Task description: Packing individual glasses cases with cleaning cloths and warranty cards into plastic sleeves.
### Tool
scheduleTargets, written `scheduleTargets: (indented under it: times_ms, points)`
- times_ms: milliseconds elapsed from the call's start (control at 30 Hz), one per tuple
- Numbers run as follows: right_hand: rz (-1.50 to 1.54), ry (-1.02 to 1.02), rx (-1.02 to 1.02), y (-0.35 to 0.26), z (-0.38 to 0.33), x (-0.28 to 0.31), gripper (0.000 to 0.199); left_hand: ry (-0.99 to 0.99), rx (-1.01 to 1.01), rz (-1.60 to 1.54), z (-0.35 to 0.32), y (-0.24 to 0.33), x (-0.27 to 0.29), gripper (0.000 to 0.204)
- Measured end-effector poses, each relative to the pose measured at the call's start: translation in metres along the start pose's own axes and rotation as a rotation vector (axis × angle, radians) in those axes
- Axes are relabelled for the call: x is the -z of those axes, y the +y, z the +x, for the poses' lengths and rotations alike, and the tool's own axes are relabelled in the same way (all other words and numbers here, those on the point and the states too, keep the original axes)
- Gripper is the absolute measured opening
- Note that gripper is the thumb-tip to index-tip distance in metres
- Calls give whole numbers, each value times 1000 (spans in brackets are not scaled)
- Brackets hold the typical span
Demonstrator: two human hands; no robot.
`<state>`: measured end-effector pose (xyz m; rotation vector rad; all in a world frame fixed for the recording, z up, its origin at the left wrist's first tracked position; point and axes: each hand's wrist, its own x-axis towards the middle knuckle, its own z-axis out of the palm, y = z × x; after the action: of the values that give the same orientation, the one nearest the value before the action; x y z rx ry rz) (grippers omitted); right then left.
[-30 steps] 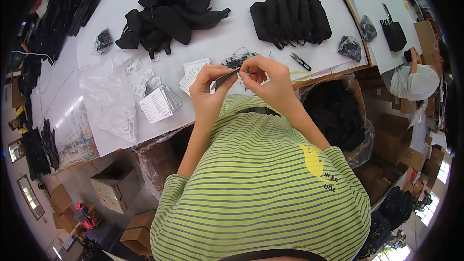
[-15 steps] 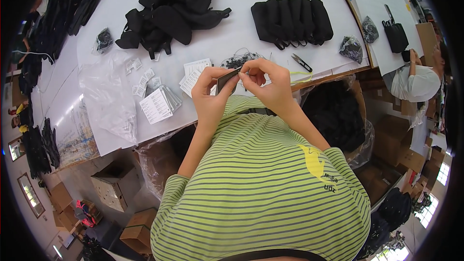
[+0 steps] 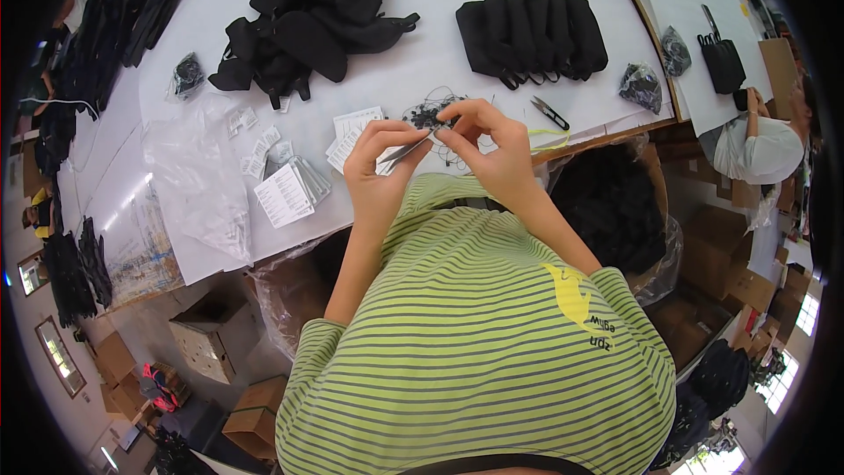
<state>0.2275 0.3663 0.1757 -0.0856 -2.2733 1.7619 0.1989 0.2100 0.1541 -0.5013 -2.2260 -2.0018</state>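
left hand [image 3: 376, 158] clamped on a thin card [image 3: 404, 154], frame centre; right hand [image 3: 494, 142] pinched at its corner, contents hidden. card since turned nearer edge-on, suggesting adjustment in progress. tangled black strings [image 3: 425, 113] just beyond; black bags [image 3: 312, 40], upper left on the table [image 3: 431, 35].

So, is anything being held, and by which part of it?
The left hand pinches a card by its end nearest the right hand; what the latter holds cannot be told.

Cards [image 3: 286, 197] between plastic bag [image 3: 198, 185] and cords [image 3: 424, 114].
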Motion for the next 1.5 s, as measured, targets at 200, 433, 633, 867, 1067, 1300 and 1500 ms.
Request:
scheduleTargets:
  times_ms: [200, 433, 633, 867, 1067, 1300, 1500]
  points:
    - [-8, -199, -38, 6, 3, 11, 11, -309, 465, -384, 9, -8, 18, 15]
    - [185, -385, -301, 22, 10, 10, 14, -472, 362, -247, 18, -25, 10, 10]
    - [356, -381, -530, 40, 27, 17, 11, -427, 331, -294, 64, -55, -20, 12]
    - [190, -332, -473, 50, 41, 33, 17, -66, -232, 905, 165, -205, -59, 14]
    - [182, -274, -467, 48, 37, 38, 15, -422, -63, 1148, 178, -219, -59, 17]
    - [117, -368, -455, 51, 25, 26, 15, -320, -366, 1145, 147, -200, -17, 10]
    - [55, -233, -439, 67, 16, 15, 17, -197, -337, 776, 110, -139, 3, 11]
